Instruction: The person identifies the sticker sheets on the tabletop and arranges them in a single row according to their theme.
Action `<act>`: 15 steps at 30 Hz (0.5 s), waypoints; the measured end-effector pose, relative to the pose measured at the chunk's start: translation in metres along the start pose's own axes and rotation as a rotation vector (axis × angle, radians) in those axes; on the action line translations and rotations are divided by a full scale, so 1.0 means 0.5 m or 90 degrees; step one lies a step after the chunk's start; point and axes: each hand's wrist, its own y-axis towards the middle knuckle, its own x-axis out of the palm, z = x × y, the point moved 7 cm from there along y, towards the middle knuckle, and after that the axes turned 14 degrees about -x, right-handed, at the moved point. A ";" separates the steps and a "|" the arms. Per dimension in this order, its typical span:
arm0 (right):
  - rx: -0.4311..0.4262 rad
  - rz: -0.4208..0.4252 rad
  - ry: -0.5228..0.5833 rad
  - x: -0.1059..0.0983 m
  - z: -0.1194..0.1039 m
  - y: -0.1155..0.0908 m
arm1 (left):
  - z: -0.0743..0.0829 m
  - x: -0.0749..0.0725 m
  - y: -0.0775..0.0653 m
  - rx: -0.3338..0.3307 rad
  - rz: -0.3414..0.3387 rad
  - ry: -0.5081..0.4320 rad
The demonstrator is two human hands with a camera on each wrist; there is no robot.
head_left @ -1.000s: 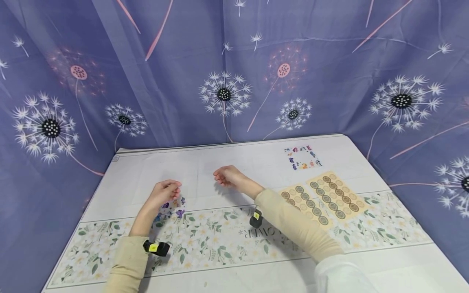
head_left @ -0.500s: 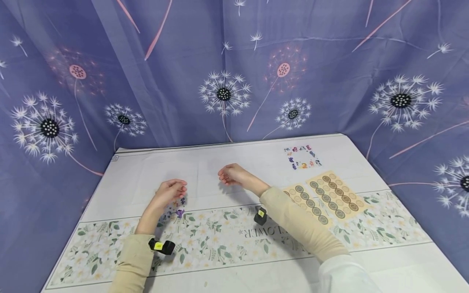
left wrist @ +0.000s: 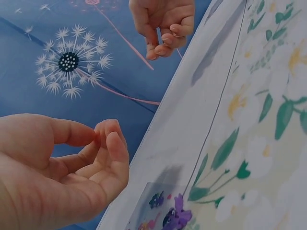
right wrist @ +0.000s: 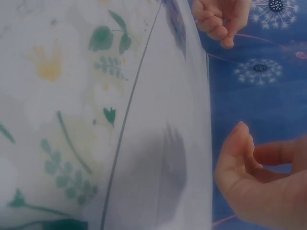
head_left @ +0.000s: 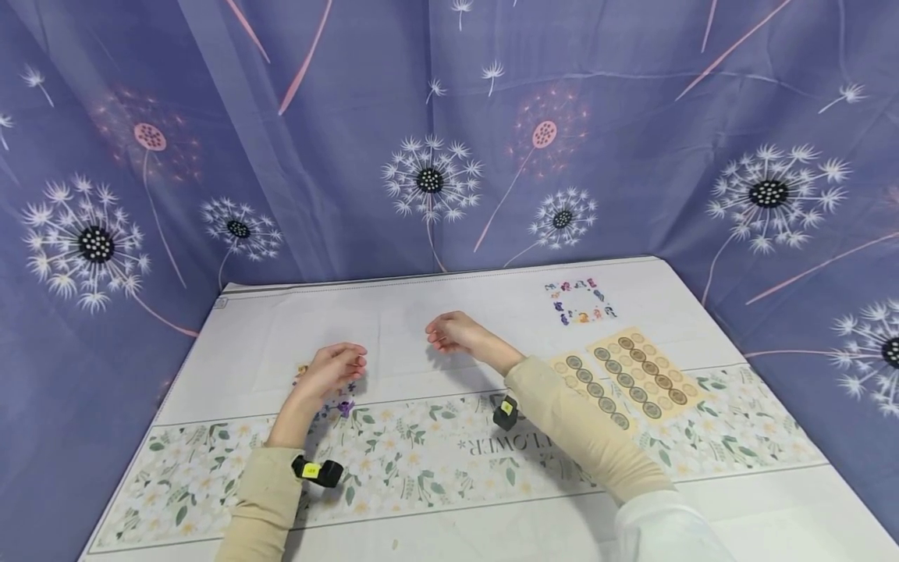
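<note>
My left hand (head_left: 328,373) hovers over a clear sheet with small colourful pony-like figures (head_left: 345,407), hiding most of it. In the left wrist view the hand (left wrist: 72,167) has loosely bent fingers, thumb tip against the index fingertip, and nothing visible held. A purple figure (left wrist: 177,214) shows on the sheet below it. My right hand (head_left: 455,334) is raised over the white part of the table, right of the left hand. Its fingers (right wrist: 235,148) curve loosely towards the thumb, with nothing seen between them, and its shadow falls on the table.
Two beige sheets printed with round coin-like pictures (head_left: 644,373) lie at the right, one partly behind the right sleeve. Beyond them is another clear sheet with figures around its border (head_left: 580,303). A floral band (head_left: 393,460) crosses the table covering; a purple dandelion curtain (head_left: 337,156) surrounds it.
Both hands have drifted a little to the right, staying raised with loosely bent fingers. A yellow figure at the sheet's left has come into sight behind the left hand.
</note>
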 end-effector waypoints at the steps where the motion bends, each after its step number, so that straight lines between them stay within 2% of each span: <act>1: 0.001 0.001 0.001 -0.001 0.000 -0.001 | -0.001 0.002 0.001 -0.002 -0.003 -0.004; 15: 0.001 0.027 -0.003 -0.037 0.012 -0.006 | 0.002 0.032 0.011 -0.001 -0.040 -0.044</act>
